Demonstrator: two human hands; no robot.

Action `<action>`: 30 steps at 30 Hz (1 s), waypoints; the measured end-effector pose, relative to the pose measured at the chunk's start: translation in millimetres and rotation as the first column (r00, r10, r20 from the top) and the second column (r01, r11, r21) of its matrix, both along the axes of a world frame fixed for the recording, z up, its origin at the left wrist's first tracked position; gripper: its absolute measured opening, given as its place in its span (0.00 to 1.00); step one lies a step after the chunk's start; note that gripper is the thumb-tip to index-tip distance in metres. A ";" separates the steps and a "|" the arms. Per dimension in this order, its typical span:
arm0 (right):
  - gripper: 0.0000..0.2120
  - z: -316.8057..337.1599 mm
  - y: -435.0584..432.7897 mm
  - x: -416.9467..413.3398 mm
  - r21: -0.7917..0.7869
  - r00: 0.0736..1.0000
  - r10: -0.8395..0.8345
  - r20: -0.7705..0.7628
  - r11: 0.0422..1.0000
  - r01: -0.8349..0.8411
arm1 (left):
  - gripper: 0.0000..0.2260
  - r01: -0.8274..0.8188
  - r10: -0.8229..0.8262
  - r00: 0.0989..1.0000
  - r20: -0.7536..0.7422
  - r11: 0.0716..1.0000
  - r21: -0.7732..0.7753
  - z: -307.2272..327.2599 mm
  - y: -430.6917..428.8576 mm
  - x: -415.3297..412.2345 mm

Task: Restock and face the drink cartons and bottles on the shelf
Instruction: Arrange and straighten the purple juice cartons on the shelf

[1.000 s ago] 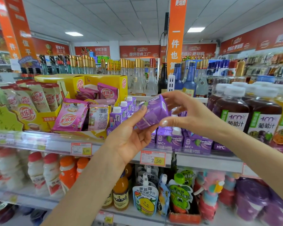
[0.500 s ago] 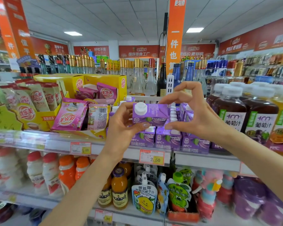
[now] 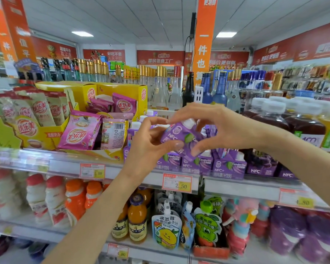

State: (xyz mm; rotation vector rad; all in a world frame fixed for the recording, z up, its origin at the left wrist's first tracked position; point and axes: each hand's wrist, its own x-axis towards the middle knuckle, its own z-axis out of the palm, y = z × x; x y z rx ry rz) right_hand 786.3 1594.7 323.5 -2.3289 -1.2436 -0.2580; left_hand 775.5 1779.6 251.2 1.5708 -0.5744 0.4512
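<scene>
A small purple juice carton point(image 3: 181, 135) with a white cap is held tilted in front of the upper shelf. My left hand point(image 3: 147, 147) pinches its left and lower side. From the right, my right hand point(image 3: 208, 128) grips its top and bottom between fingers and thumb. Below and behind it stands a row of matching purple cartons point(image 3: 227, 164) on the shelf point(image 3: 236, 185). Dark grape juice bottles point(image 3: 272, 119) with white caps stand to the right.
A yellow display box of pink and beige sachets point(image 3: 84, 130) fills the shelf's left part. Glass bottles point(image 3: 160, 88) line the top behind. The lower shelf holds orange bottles point(image 3: 137, 218), white bottles point(image 3: 36, 195) and spouted pouches point(image 3: 166, 231). Price tags point(image 3: 176, 182) hang on the shelf edge.
The carton has turned from level to tilted, its cap now up and to the right, and has come lower toward the row. Both hands kept hold of it.
</scene>
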 end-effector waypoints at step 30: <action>0.20 18.0 61.3 159.7 -0.642 0.966 0.020 0.259 0.751 0.157 | 0.31 -0.784 0.367 0.620 0.693 0.288 0.549 -26.6 30.6 53.0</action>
